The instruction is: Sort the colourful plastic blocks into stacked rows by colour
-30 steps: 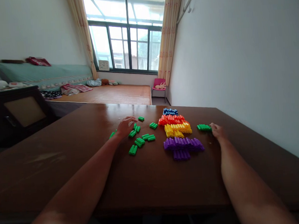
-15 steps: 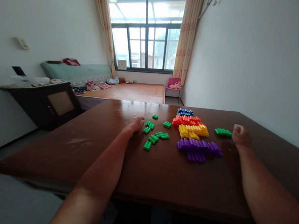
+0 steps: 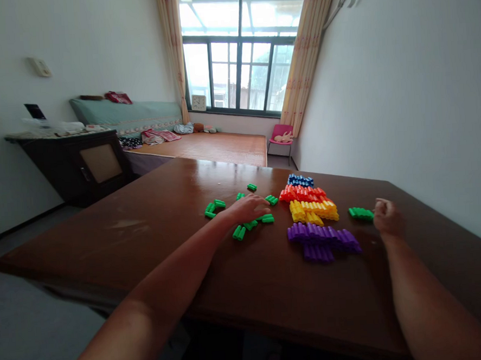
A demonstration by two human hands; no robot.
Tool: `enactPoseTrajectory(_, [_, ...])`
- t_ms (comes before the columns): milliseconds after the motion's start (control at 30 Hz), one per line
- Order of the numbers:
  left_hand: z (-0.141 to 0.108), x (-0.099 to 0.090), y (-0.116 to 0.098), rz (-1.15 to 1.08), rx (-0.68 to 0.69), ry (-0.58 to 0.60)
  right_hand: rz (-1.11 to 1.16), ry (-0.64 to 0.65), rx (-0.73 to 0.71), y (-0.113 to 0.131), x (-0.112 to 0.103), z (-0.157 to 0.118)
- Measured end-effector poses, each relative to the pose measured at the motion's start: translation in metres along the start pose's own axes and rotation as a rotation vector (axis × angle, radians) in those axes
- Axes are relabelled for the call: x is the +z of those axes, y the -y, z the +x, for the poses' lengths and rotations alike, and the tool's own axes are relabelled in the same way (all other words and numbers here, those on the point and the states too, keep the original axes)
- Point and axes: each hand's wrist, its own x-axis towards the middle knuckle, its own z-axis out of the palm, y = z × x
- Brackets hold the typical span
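Note:
My left hand [image 3: 251,205] hovers above a scatter of small green plastic tubes [image 3: 239,233], thumb and fingers slightly apart and pointing right. Its fingertips come near a green cluster [image 3: 271,200], and it covers some tubes beneath it. On the right, my right hand [image 3: 388,216] rests on the table with its fingers curled, gripping the near end of a short row of joined green tubes [image 3: 360,214]. What lies inside its fingers is hidden. More green tubes [image 3: 211,209] lie left of my left hand, and one pair [image 3: 252,187] sits farther back.
Between my hands lie joined tubes in separate colour groups: blue [image 3: 301,180], red [image 3: 306,193], yellow [image 3: 313,211] and purple [image 3: 323,239]. All rest on a brown table [image 3: 154,229]. Beyond it stand a bed [image 3: 210,148], a dark cabinet [image 3: 72,163] and a pink chair [image 3: 282,131].
My left hand has moved right and nearer, from the left side of the green tubes to above them, uncovering tubes on the left. My right hand stays by the green row.

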Motion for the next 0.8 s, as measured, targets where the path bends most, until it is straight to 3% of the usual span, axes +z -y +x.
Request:
enactPoseTrajectory(200, [-0.002,0.012,-0.008,0.075,-0.074,0.109,0.052,-0.005,0.017,0.011,-0.002,-0.004])
enactPoseTrajectory(333, [-0.003,0.007,-0.003,0.053,-0.11,-0.021,0.081,-0.043,-0.017,0.027,-0.009,-0.008])
enactPoseTrajectory(433, [0.003,0.004,-0.012,-0.111,-0.062,-0.184,0.206,-0.053,-0.117,0.059,-0.023,-0.015])
enactPoseTrajectory(500, [0.01,0.003,-0.024,-0.236,0.001,-0.269,0.365,0.049,-0.238,0.091,-0.035,-0.026])
enactPoseTrajectory(633, [0.02,0.001,-0.057,-0.403,0.128,-0.373,0.538,0.465,-0.542,0.154,-0.055,-0.058])
enactPoseTrajectory(700, [0.022,0.001,-0.072,-0.461,0.165,-0.402,0.574,0.583,-0.628,0.174,-0.061,-0.072])
enactPoseTrajectory(800, [0.022,0.001,-0.084,-0.528,0.197,-0.388,0.661,0.658,-0.638,0.185,-0.061,-0.086])
